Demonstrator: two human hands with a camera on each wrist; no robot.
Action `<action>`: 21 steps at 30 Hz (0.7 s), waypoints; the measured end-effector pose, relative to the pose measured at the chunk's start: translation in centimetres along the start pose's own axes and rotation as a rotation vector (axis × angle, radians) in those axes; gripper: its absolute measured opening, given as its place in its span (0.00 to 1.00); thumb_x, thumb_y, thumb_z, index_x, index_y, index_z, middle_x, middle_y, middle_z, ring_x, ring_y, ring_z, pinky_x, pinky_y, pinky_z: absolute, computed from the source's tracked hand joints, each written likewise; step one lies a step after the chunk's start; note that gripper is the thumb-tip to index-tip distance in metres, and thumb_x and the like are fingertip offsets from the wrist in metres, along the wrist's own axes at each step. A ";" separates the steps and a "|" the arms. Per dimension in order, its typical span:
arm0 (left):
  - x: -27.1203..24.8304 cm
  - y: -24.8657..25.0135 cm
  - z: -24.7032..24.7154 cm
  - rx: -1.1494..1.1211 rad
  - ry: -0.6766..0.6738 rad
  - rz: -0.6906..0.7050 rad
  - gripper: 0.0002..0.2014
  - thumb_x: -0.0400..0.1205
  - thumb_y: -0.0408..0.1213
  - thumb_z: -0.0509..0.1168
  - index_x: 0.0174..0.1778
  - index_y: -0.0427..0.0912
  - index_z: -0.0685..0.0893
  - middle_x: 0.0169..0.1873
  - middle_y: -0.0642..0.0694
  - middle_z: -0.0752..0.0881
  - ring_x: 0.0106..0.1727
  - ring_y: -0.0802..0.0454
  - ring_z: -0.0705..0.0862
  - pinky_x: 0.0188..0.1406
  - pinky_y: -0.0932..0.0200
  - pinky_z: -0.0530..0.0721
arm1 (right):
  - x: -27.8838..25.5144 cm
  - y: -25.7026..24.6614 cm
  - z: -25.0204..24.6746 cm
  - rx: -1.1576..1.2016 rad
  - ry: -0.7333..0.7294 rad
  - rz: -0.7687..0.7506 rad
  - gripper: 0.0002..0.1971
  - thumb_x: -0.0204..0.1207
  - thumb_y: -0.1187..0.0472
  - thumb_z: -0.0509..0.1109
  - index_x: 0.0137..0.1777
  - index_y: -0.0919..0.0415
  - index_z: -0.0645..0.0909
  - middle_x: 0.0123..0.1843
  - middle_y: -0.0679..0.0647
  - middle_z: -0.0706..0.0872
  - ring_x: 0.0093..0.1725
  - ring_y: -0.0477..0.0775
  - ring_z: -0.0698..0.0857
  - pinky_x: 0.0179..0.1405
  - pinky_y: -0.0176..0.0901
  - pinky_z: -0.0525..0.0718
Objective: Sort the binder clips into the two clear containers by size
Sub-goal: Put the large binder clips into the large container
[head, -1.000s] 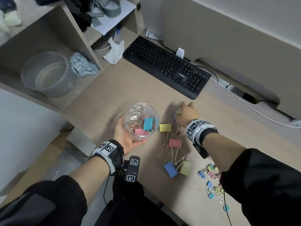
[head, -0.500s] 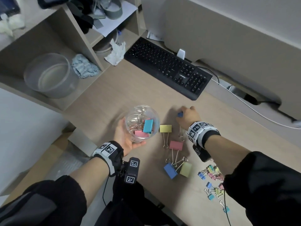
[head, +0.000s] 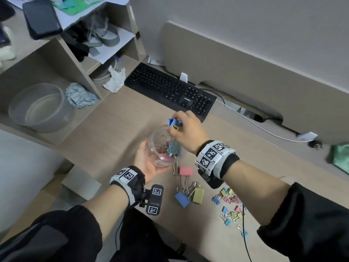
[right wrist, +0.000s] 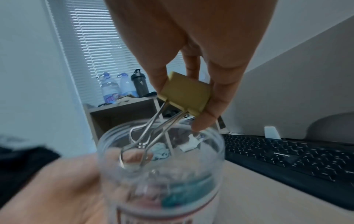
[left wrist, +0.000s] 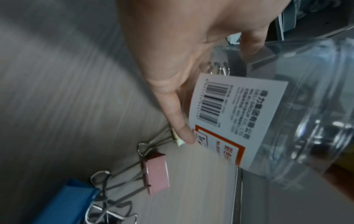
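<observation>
Hands have met in the middle of the head view. Nearest, along the lower right, the small clips lie scattered on the desk, none of them in a container yet. Just above them, at lower centre, three big ones are left: a blue clip touching a yellow-green clip, and a pink clip just beyond.

The left hand, which half a second ago steadied the clear jar on the desk, now cups it with fingers curled round its wall and holds it tilted, mouth turned towards the other hand. The right hand, which was down on the desk near the keyboard closing on clips there, has come up over the jar's mouth. It pinches a yellow clip by its body between thumb and fingertips, wire handles hanging into the opening; a blue clip body shows in the same pinch from above.

So I judge the drop is a moment off, adding to the teal and pink ones already inside.

Farther off, upper left, a larger clear tub sits on the shelf, seemingly holding nothing.
</observation>
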State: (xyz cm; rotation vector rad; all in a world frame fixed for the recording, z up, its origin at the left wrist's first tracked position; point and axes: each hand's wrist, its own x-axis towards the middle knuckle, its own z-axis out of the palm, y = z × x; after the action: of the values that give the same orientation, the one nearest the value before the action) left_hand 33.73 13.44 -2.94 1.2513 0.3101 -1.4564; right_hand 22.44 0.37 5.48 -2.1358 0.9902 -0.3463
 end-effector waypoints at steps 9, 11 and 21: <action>-1.6 0.1 1.4 0.065 -0.087 0.034 0.35 0.88 0.65 0.48 0.71 0.40 0.85 0.63 0.30 0.90 0.66 0.30 0.88 0.58 0.35 0.88 | -1.3 -0.4 1.9 -0.163 -0.205 -0.108 0.22 0.73 0.50 0.74 0.65 0.57 0.81 0.60 0.57 0.85 0.59 0.58 0.83 0.63 0.47 0.79; -1.7 0.4 1.0 0.042 -0.074 0.041 0.35 0.88 0.65 0.48 0.71 0.40 0.85 0.63 0.30 0.90 0.65 0.31 0.88 0.58 0.35 0.88 | -1.3 -0.5 1.5 -0.166 -0.206 -0.095 0.25 0.73 0.50 0.74 0.68 0.59 0.79 0.60 0.58 0.85 0.60 0.59 0.83 0.61 0.44 0.77; -1.4 1.3 0.4 0.085 -0.089 0.065 0.34 0.88 0.65 0.47 0.65 0.43 0.88 0.50 0.35 0.94 0.54 0.35 0.92 0.55 0.37 0.88 | -1.0 -2.5 1.7 0.038 -0.203 -0.037 0.22 0.73 0.48 0.75 0.63 0.58 0.79 0.57 0.53 0.85 0.53 0.51 0.83 0.54 0.42 0.79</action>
State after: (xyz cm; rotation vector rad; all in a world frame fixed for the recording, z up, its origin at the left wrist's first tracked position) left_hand 34.35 13.47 -1.05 1.2494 0.1474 -1.4770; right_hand 23.98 3.08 6.19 -2.1097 0.8227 -0.1606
